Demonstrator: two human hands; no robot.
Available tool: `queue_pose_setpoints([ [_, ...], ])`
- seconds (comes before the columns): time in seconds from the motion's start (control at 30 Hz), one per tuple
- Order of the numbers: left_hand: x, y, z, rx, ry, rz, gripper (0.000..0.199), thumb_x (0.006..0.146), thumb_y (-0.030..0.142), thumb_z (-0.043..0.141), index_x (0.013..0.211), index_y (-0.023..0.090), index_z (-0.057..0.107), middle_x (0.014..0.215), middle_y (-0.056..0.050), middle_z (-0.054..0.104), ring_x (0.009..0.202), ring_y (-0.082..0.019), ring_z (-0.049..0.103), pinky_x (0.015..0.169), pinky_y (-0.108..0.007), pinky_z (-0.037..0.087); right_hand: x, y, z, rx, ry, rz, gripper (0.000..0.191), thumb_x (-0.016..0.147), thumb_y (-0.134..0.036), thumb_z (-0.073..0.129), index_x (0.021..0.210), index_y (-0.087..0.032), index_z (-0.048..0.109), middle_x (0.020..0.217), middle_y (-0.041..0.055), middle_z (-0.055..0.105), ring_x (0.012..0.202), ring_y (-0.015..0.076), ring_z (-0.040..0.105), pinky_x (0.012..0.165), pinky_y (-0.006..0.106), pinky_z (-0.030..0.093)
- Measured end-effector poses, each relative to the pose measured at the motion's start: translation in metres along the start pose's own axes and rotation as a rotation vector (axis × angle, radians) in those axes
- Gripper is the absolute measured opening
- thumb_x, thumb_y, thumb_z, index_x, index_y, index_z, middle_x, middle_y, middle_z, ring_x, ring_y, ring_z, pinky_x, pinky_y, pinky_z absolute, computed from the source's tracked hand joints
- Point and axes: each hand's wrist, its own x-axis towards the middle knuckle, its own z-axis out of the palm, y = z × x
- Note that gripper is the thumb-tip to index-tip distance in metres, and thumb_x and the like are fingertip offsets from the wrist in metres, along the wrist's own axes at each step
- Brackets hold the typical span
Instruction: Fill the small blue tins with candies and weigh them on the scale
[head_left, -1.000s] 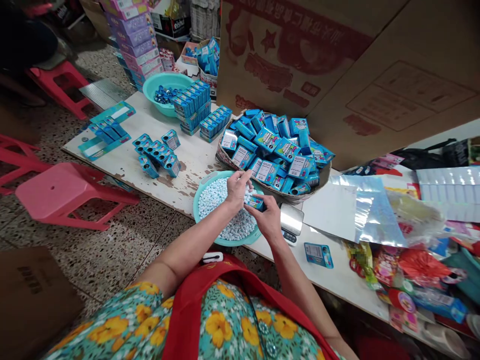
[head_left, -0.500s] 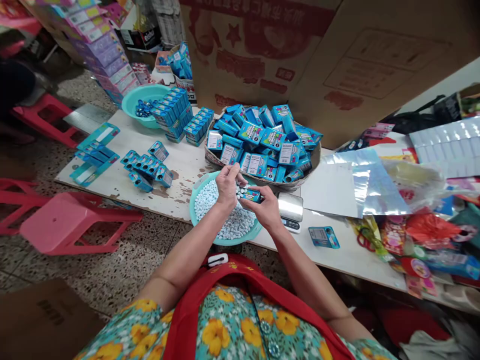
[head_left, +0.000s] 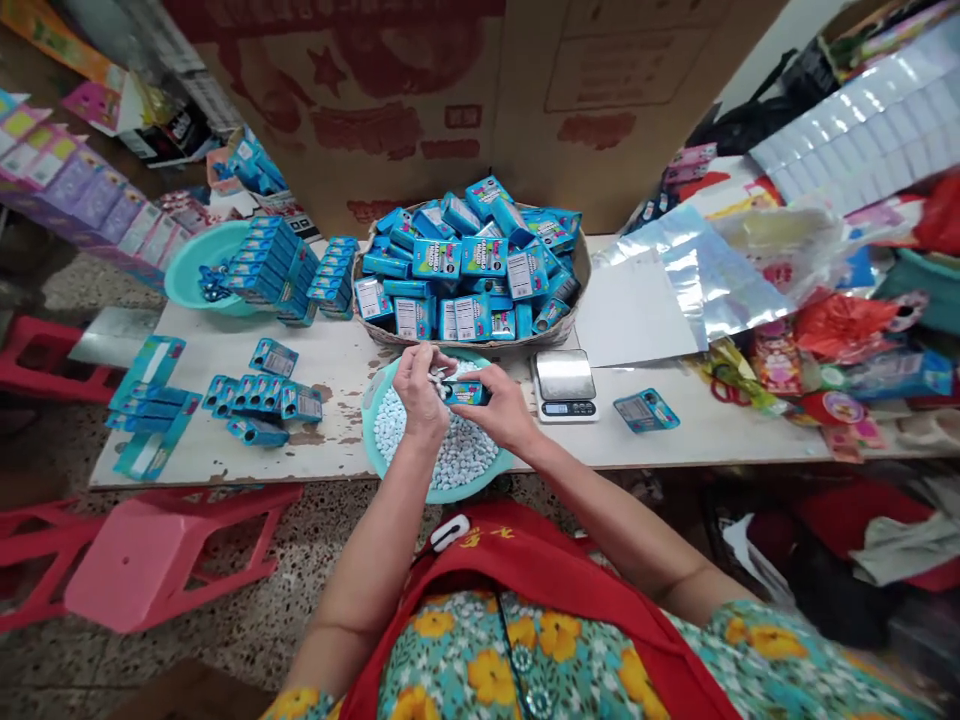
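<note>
Over a turquoise bowl of small white candies, my two hands meet. In my right hand is a small blue box, gripped on its side, its left end toward the other hand. My left hand is closed at that end, with a few white candies at its fingertips; the palm side is partly hidden. Just behind the bowl, a basket is heaped with blue boxes. A small digital scale sits right of my right hand.
Blue boxes and flat cartons lie on the table's left side. Behind them are stacked boxes and another turquoise bowl. A large cardboard box closes off the back. One flat blue carton lies right; pink stools stand left.
The view has turned, so the table now looks straighter. My hands stay together over the bowl, right hand still on the blue box; fewer candies show between the left fingers and the box.
</note>
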Motion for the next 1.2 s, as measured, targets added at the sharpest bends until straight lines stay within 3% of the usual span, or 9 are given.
queue_pose_setpoints([
  [0.4,-0.008,0.01,0.014,0.06,-0.049,0.129,0.015,0.08,0.032,0.052,0.073,0.019,0.054,0.064,0.001,0.058,0.063,-0.015,0.063,0.071,-0.032,0.052,0.008,0.003,-0.009,0.103,0.042,0.035,0.036,0.065,-0.023,0.078,0.099,-0.024,0.067,0.095,0.0023,0.064,0.092,0.0202,0.06,0.084,0.035,0.048],
  [0.53,0.013,-0.002,-0.008,0.113,0.067,0.178,0.018,0.081,0.037,0.05,0.073,0.021,0.053,0.064,0.002,0.056,0.064,-0.015,0.062,0.073,-0.035,0.052,0.008,0.004,-0.029,0.184,0.06,0.054,0.036,0.066,-0.03,0.079,0.1,-0.024,0.067,0.096,0.0023,0.064,0.092,0.019,0.061,0.084,0.034,0.049],
  [0.63,0.043,-0.035,-0.045,0.459,0.075,0.146,0.024,0.081,0.042,0.05,0.074,0.02,0.058,0.071,-0.001,0.06,0.074,-0.018,0.062,0.077,-0.035,0.05,0.001,0.012,-0.048,0.175,0.077,0.056,0.036,0.068,-0.035,0.078,0.101,-0.026,0.067,0.099,0.0024,0.063,0.093,0.0189,0.061,0.085,0.035,0.049],
  [0.73,0.065,-0.077,-0.071,0.981,-0.144,0.185,0.025,0.081,0.041,0.052,0.08,0.02,0.065,0.091,-0.008,0.065,0.096,-0.024,0.058,0.093,-0.04,0.041,-0.009,0.024,-0.06,0.117,0.043,0.068,0.035,0.069,-0.037,0.078,0.1,-0.026,0.068,0.096,0.0028,0.063,0.091,0.0193,0.061,0.084,0.036,0.049],
  [0.83,0.064,-0.103,-0.076,1.31,-0.277,0.274,0.03,0.083,0.045,0.053,0.094,0.021,0.066,0.106,-0.011,0.062,0.11,-0.028,0.051,0.1,-0.043,0.034,-0.017,0.031,-0.064,0.094,0.037,0.078,0.035,0.07,-0.037,0.077,0.101,-0.025,0.067,0.098,0.0037,0.063,0.094,0.0202,0.061,0.085,0.036,0.049],
  [0.97,0.043,-0.106,-0.069,1.526,-0.301,0.226,0.039,0.085,0.054,0.046,0.099,0.023,0.065,0.105,-0.013,0.06,0.103,-0.031,0.052,0.086,-0.043,0.039,-0.024,0.032,-0.06,0.067,0.073,0.113,0.033,0.072,-0.037,0.076,0.102,-0.026,0.067,0.097,0.004,0.063,0.093,0.0211,0.06,0.084,0.037,0.049],
  [1.07,0.034,-0.103,-0.07,1.479,-0.223,0.214,0.03,0.086,0.046,0.047,0.088,0.022,0.064,0.098,-0.013,0.06,0.095,-0.029,0.054,0.079,-0.038,0.039,-0.026,0.031,-0.054,0.063,0.066,0.122,0.033,0.07,-0.037,0.076,0.1,-0.025,0.067,0.096,0.0045,0.063,0.093,0.0217,0.06,0.084,0.037,0.048],
  [1.2,0.037,-0.102,-0.078,1.043,-0.007,0.09,0.016,0.075,0.036,0.06,0.068,0.022,0.057,0.077,-0.007,0.058,0.084,-0.022,0.055,0.069,-0.029,0.037,-0.024,0.03,-0.043,0.039,0.035,0.136,0.035,0.068,-0.039,0.077,0.098,-0.023,0.068,0.093,0.0046,0.062,0.088,0.0213,0.061,0.08,0.035,0.049],
])
